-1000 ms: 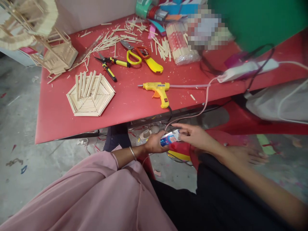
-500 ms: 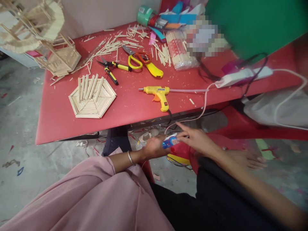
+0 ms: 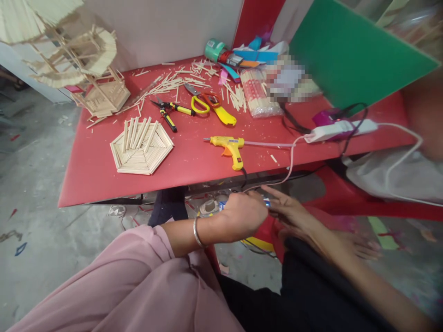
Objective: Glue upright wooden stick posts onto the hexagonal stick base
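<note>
My left hand [image 3: 246, 213], with a bangle at the wrist, is closed over a small blue tube-like item [image 3: 222, 205]. Most of that item is hidden by the fist, and blue shows at both sides of it. My right hand [image 3: 289, 211] is beside it with fingers stretched out, the fingertips close to or touching the item's right end. Both hands are off the front edge of the red table [image 3: 194, 161]. Nearest on the table lies a yellow hot glue gun [image 3: 230, 150] with a glue stick in its back.
A hexagonal stick panel [image 3: 141, 147], pruning shears [image 3: 169, 110], yellow-handled scissors [image 3: 207, 103] and loose sticks [image 3: 173, 85] lie on the table. A stick-built model [image 3: 100, 83] stands left. A power strip [image 3: 341, 130] and green board [image 3: 356, 55] are right, near another person.
My left hand has turned over, its back now up and covering most of the blue item. It has moved right, against my right hand. The view has tilted slightly.
</note>
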`<state>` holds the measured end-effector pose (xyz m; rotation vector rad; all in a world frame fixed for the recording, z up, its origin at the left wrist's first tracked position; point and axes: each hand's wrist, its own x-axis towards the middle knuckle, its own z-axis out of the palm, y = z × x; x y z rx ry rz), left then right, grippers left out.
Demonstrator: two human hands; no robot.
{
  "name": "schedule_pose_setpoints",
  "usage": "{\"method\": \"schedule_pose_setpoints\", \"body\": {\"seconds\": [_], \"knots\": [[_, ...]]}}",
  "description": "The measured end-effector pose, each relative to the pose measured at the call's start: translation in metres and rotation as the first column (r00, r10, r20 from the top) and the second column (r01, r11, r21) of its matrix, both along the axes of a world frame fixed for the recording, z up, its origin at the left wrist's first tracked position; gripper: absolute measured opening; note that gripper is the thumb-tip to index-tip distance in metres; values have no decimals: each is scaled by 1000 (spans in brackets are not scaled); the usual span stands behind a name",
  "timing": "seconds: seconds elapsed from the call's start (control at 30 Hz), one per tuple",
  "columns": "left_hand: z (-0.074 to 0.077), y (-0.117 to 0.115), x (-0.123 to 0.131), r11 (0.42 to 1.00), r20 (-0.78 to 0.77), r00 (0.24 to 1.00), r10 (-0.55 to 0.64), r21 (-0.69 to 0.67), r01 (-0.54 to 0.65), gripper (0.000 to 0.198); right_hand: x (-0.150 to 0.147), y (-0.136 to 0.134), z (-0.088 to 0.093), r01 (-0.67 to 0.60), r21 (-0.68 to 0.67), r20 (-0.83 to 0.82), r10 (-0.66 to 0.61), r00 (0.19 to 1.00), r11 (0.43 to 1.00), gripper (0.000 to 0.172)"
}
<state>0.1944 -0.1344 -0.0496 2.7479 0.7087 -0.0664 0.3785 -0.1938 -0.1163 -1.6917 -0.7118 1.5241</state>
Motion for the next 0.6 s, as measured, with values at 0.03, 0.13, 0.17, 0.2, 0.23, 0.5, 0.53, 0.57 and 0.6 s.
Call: {"method": "schedule_pose_setpoints", "body": {"seconds": [0.03, 0.13, 0.17, 0.2, 0.23, 0.5, 0.53, 0.57, 0.6], "knots": [[1, 2, 1, 1000, 19, 1000, 20, 10, -20, 27, 1, 1, 0, 22, 29, 1, -22, 1000, 999, 83], [0, 9, -4, 998, 68, 997, 45, -39, -43, 30, 3, 2, 5, 58, 62, 1, -58, 998, 996, 87], [-2, 11, -7, 997, 70, 996, 49, -67, -44, 32, 2, 2, 7, 62, 73, 27, -64, 998, 995, 89], [-4, 13, -11, 994, 61, 996, 63, -89, -58, 33, 1, 3, 11, 60, 96, 84, -68, 994, 994, 90], [-6, 14, -14, 991, 50, 995, 83, -108, -77, 37, -1, 3, 14, 51, 130, 167, -72, 983, 990, 88], [-17, 9, -26, 975, 31, 991, 127, -189, -119, 51, -13, 8, 36, -121, 218, 569, -25, 822, 968, 60], [-16, 9, -26, 975, 27, 990, 138, -181, -130, 51, -11, 8, 36, -130, 206, 552, -6, 834, 970, 61], [-13, 10, -26, 975, 21, 989, 146, -171, -141, 50, -9, 8, 35, -139, 189, 517, 22, 856, 972, 62], [-9, 11, -27, 976, 13, 989, 149, -162, -145, 48, -7, 7, 34, -151, 168, 466, 56, 883, 974, 62]]}}
